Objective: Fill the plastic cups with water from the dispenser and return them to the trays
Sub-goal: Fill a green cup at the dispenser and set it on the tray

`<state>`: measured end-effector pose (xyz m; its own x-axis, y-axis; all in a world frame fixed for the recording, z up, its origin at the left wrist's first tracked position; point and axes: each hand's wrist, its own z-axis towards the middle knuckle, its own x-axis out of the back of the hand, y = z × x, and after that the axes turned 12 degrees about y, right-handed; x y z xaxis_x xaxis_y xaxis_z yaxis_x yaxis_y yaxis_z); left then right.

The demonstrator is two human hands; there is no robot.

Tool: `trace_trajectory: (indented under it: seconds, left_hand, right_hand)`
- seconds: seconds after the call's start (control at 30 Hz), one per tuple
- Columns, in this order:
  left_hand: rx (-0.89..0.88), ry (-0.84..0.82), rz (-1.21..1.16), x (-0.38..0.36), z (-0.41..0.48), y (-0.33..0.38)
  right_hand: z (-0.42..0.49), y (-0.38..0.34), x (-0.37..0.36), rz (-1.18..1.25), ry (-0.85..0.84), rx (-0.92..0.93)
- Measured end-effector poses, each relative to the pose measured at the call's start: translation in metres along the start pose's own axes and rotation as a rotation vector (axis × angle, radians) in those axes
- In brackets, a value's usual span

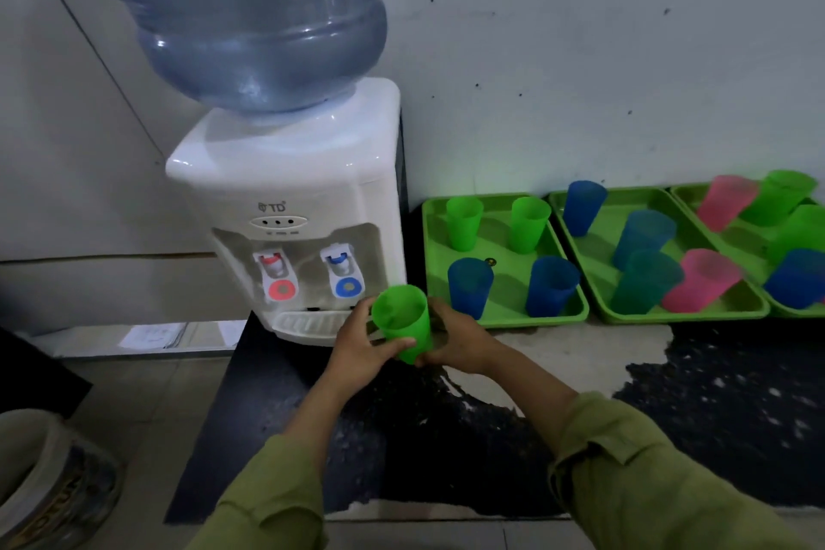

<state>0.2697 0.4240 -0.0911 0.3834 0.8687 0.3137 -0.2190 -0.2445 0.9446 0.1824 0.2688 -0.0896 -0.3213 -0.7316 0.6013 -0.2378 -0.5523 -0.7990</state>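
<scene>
Gripping a green cup [404, 322] between my left hand [361, 353] and right hand [460, 344], both curled round it, low before the dispenser [290, 192] and right of its blue tap [343, 272], I judged water would spill past the rim unless it was centred first.

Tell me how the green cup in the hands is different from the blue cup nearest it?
Colour: the green cup is bright green and the blue cup is dark blue. The left hand and right hand hold the green cup, while the blue cup stands on a tray. Both are tapered cups of the same shape, open end up.
</scene>
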Motion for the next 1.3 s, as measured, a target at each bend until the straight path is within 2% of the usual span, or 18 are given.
trace_trajectory:
  seconds: [0.13, 0.37, 0.67, 0.87, 1.0, 1.13, 1.3]
  left_hand:
    - [-0.088, -0.067, -0.035, -0.021, 0.015, 0.031]
    - [-0.195, -0.186, -0.038, -0.08, 0.049, 0.096]
    - [-0.186, -0.246, -0.035, -0.191, 0.086, 0.148]
    - [-0.107, -0.311, 0.163, -0.272, 0.112, 0.157]
    - [-0.116, -0.381, 0.376, -0.314, 0.131, 0.15]
    - [-0.116, -0.455, 0.602, -0.344, 0.143, 0.138]
    - [-0.121, -0.525, 0.753, -0.373, 0.15, 0.129]
  right_hand:
    - [0.005, 0.004, 0.031, 0.045, 0.088, 0.018]
    - [0.012, 0.015, 0.116, 0.123, 0.335, 0.006]
    - [0.032, 0.052, 0.239, 0.143, 0.556, -0.045]
    - [0.059, 0.107, 0.315, 0.148, 0.639, -0.127]
    - [0.082, 0.152, 0.352, 0.189, 0.685, -0.206]
    - [0.103, 0.2, 0.375, 0.217, 0.734, -0.276]
    - [0.116, 0.248, 0.392, 0.172, 0.73, -0.344]
